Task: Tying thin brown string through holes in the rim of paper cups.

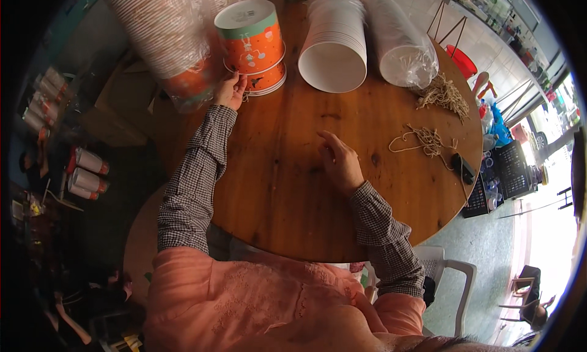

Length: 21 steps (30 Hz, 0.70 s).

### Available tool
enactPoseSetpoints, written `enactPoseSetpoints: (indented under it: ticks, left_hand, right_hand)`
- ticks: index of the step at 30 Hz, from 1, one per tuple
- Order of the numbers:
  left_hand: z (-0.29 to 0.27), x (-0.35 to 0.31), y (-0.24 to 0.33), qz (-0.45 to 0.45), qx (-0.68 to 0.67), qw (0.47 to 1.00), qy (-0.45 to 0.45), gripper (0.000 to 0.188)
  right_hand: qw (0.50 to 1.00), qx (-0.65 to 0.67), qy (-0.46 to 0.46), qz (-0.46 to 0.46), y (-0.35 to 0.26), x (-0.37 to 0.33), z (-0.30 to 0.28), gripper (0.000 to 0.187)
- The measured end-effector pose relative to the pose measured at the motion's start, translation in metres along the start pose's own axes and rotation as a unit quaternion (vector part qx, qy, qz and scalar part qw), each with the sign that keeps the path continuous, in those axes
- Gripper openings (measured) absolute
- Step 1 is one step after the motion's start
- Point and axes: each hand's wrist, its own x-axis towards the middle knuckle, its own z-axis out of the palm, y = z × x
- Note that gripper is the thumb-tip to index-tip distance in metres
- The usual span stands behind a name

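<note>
Upside-down orange paper buckets (pixel 249 46) with green bands and white bottoms stand stacked at the far side of the table. My left hand (pixel 230 92) is closed at the near left of this stack, fingertips pinching by the upper bucket's rim. A short bit of twine (pixel 246 97) shows just below those fingers. My right hand (pixel 340 163) hovers over the middle of the table, holding nothing, its fingers loosely bent and apart. Beyond it lies a nested stack of white-lined paper buckets (pixel 332 64), mouths facing me.
Tall plastic-wrapped bucket stacks (pixel 162 40) rise at the left. Another wrapped stack (pixel 403 52) lies at the far right, beside a twine bundle (pixel 446 97). Loose twine (pixel 426 142) and a small black object (pixel 463 168) lie near the round wooden table's (pixel 293 211) right edge.
</note>
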Motion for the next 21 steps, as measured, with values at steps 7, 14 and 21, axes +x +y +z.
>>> enactPoseSetpoints:
  ticks: [7,14,21]
  left_hand:
    - [0.013,-0.015,-0.003,-0.054,0.011,0.998,0.011,0.014]
    - [0.016,-0.018,-0.006,-0.088,0.001,0.996,0.019,0.013]
    - [-0.014,-0.021,0.009,-0.094,0.092,0.991,0.035,0.013]
  right_hand:
    - [0.998,-0.009,0.056,-0.019,0.02,0.014,0.025,0.031]
    - [0.989,-0.101,0.04,-0.1,0.067,0.115,0.114,0.052]
    - [0.973,-0.228,-0.029,-0.012,0.043,0.157,0.138,0.065]
